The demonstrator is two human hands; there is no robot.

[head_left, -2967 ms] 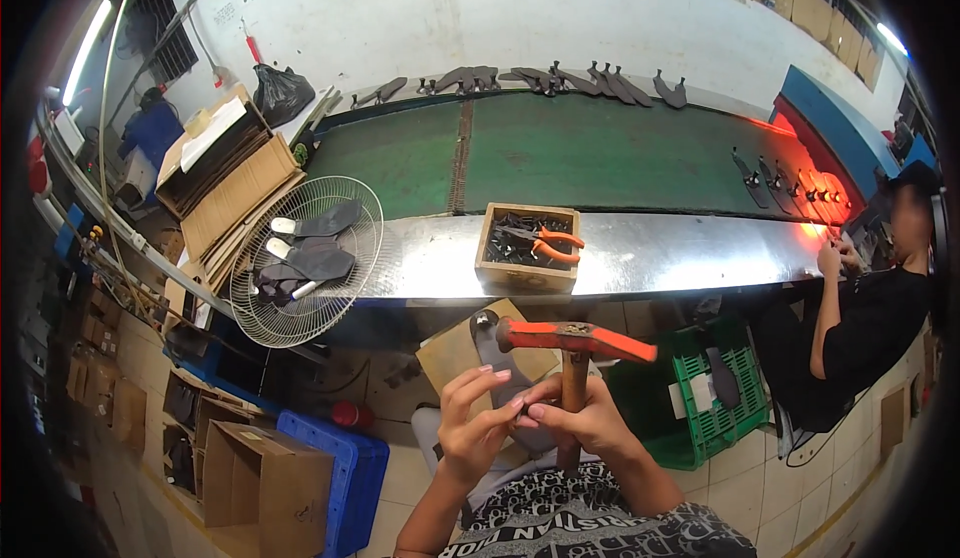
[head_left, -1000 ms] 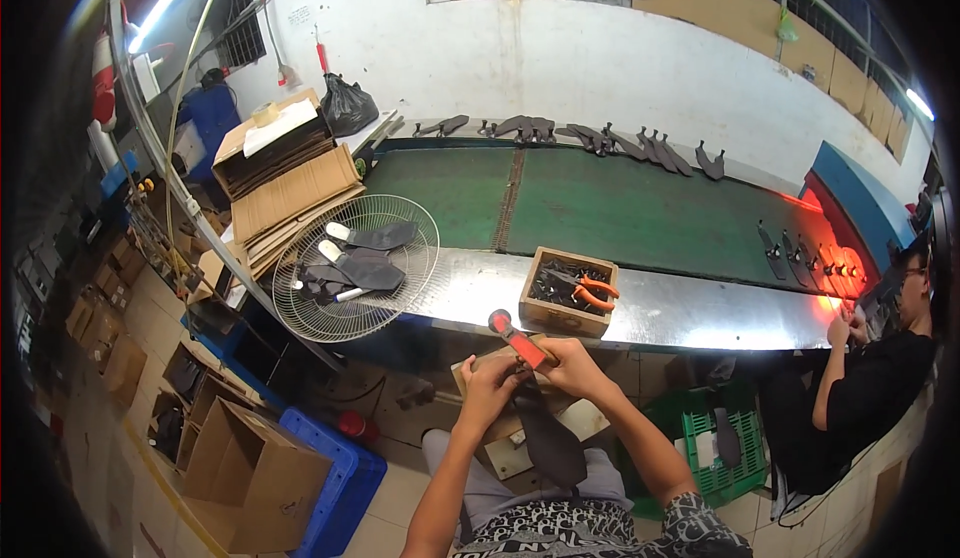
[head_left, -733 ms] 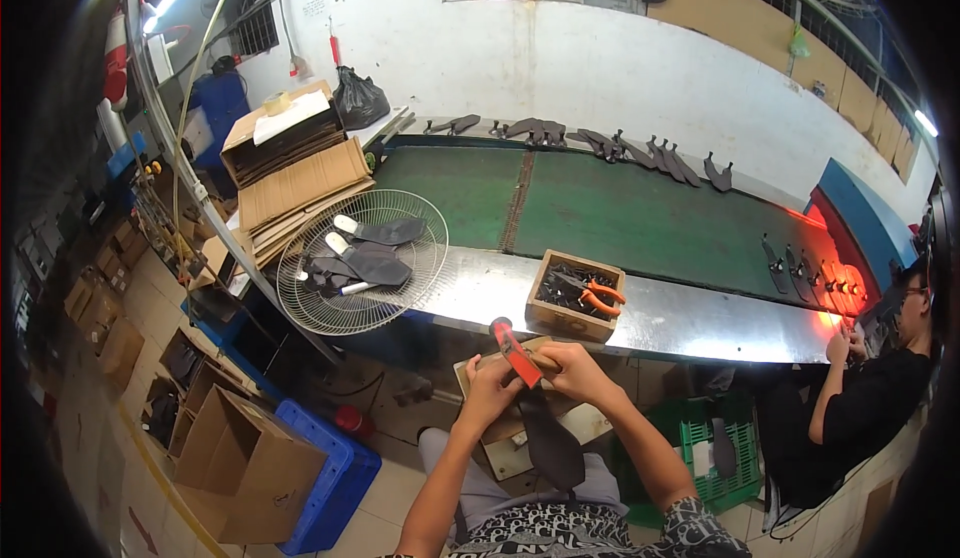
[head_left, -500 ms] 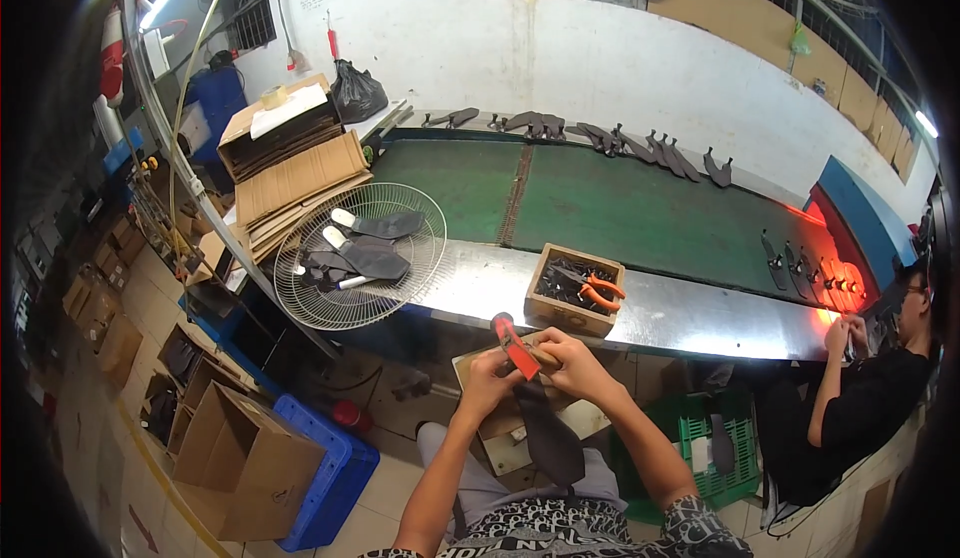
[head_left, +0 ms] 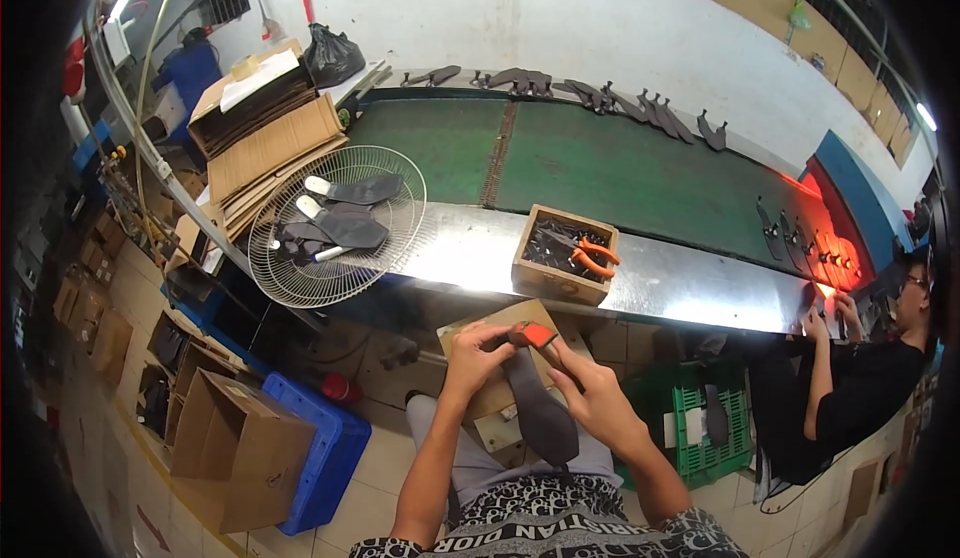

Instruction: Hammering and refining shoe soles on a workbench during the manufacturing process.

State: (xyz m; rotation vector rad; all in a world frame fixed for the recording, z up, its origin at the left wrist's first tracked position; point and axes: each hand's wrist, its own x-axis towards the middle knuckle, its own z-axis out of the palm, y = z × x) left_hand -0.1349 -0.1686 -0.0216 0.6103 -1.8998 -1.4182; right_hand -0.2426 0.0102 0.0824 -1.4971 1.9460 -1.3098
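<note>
Over my lap hangs a dark grey shoe sole (head_left: 541,408), its broad end toward me. My left hand (head_left: 476,360) is closed at the sole's narrow far end; the hammer head partly hides that end and the fingertips. In my right hand (head_left: 603,403) is a hammer (head_left: 535,334) with a red head and a short wooden handle. Its head lies right beside my left fingertips, over the narrow end; contact cannot be made out. Beneath them is a pale wooden work board (head_left: 520,315) between my knees.
A wooden box (head_left: 563,285) of small dark parts holds orange-handled pliers (head_left: 597,256) on the metal ledge. Left stands a wire basket (head_left: 262,283) with soles. Beyond runs a green conveyor belt (head_left: 620,173). A co-worker (head_left: 850,388) sits at right, near a green crate (head_left: 740,458).
The hammer head has turned from upright to lying more sideways over the sole's far end. My right hand has moved a little toward me and right. The whole view has shifted slightly.
</note>
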